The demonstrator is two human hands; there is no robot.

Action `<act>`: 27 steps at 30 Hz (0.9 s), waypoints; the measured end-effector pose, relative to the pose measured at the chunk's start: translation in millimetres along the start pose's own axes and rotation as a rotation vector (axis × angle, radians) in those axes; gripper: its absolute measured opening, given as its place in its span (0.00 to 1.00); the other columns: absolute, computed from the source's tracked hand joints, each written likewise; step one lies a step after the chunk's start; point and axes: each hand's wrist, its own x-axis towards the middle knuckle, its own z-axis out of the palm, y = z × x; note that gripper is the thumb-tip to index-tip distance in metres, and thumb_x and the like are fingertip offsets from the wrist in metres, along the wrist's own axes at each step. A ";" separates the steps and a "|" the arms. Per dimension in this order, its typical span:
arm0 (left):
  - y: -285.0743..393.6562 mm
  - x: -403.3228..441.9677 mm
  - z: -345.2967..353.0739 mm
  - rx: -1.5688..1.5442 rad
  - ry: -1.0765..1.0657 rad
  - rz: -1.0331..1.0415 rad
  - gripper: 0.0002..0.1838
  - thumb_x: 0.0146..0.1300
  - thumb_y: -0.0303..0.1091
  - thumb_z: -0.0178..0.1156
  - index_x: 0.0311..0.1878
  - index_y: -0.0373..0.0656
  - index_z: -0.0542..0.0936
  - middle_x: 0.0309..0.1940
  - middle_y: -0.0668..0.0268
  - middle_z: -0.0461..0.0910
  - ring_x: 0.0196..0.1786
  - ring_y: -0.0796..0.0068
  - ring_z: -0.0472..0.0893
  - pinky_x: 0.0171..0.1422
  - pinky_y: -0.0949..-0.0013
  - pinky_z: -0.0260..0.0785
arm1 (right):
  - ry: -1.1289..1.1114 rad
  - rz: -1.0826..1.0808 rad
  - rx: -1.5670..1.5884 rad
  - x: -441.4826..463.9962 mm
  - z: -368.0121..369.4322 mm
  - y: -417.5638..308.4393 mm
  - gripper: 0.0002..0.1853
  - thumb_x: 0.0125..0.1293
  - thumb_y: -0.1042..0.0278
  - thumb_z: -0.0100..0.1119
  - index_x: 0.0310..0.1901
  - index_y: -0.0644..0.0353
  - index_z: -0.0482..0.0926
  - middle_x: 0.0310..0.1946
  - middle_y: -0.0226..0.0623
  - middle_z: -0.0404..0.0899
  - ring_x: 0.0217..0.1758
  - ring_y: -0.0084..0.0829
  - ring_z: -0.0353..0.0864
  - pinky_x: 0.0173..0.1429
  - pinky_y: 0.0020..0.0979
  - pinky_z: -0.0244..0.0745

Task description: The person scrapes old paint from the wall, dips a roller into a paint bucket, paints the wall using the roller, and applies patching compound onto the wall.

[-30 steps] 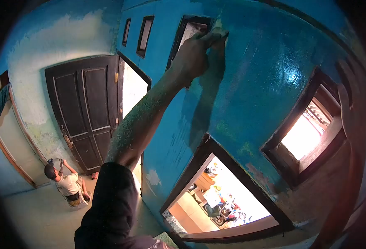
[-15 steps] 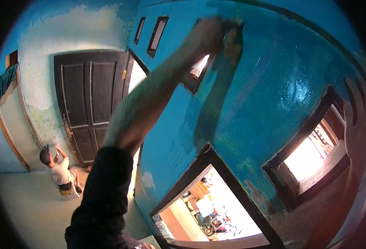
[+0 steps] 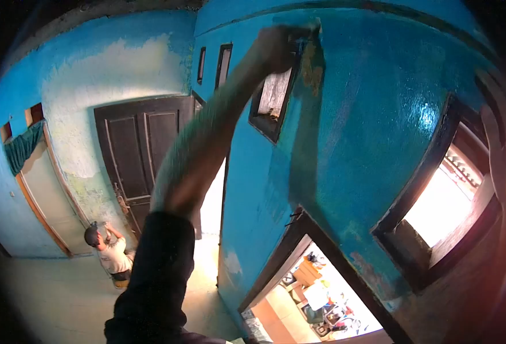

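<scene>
My left hand (image 3: 276, 50) reaches high, its fingers closed round a small tool (image 3: 305, 33) at the blue wall (image 3: 367, 74). Motion blur and the hand hide the tool's kind. A small framed vent opening (image 3: 273, 103) lies just below that hand, and the arm's shadow falls down the wall. At the right edge, my right hand (image 3: 496, 143) has its fingers stretched out, beside a dark wooden window frame (image 3: 413, 172). Whether it leans on the wall or on the frame I cannot tell. The wall has shiny, darker patches and streaks.
A dark panelled door (image 3: 129, 149) stands at the left, near a person (image 3: 112, 252) crouching at the pale, patchy wall (image 3: 83, 137). A green curtain (image 3: 24, 148) hangs in another doorway. Below me, a dark-framed opening (image 3: 350, 275) shows cluttered household things.
The view has shifted, so door, person and windows sit further right and mostly lower. My left hand stays up at the wall, slightly further left in the picture. My right hand remains at the edge.
</scene>
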 end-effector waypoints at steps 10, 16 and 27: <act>18.5 -28.4 -0.6 -0.129 0.060 0.033 0.28 0.51 0.19 0.59 0.57 0.51 0.82 0.50 0.49 0.82 0.53 0.48 0.81 0.54 0.54 0.78 | 0.114 -0.013 0.053 -4.7 13.9 10.0 0.25 0.68 0.41 0.49 0.58 0.45 0.81 0.57 0.39 0.79 0.60 0.47 0.75 0.64 0.54 0.63; 4.8 -37.9 6.2 -0.123 0.148 0.194 0.31 0.48 0.18 0.55 0.58 0.50 0.81 0.52 0.52 0.82 0.56 0.49 0.80 0.59 0.53 0.75 | 0.110 0.076 0.049 -0.1 16.4 12.7 0.28 0.67 0.39 0.47 0.59 0.49 0.80 0.58 0.41 0.79 0.60 0.50 0.75 0.66 0.54 0.61; -16.3 28.6 -4.0 0.000 0.107 0.021 0.34 0.42 0.43 0.79 0.56 0.49 0.83 0.52 0.52 0.83 0.53 0.54 0.84 0.58 0.57 0.77 | 0.127 0.137 0.087 -12.9 22.7 5.8 0.28 0.67 0.40 0.48 0.58 0.50 0.80 0.57 0.42 0.80 0.60 0.50 0.75 0.65 0.53 0.62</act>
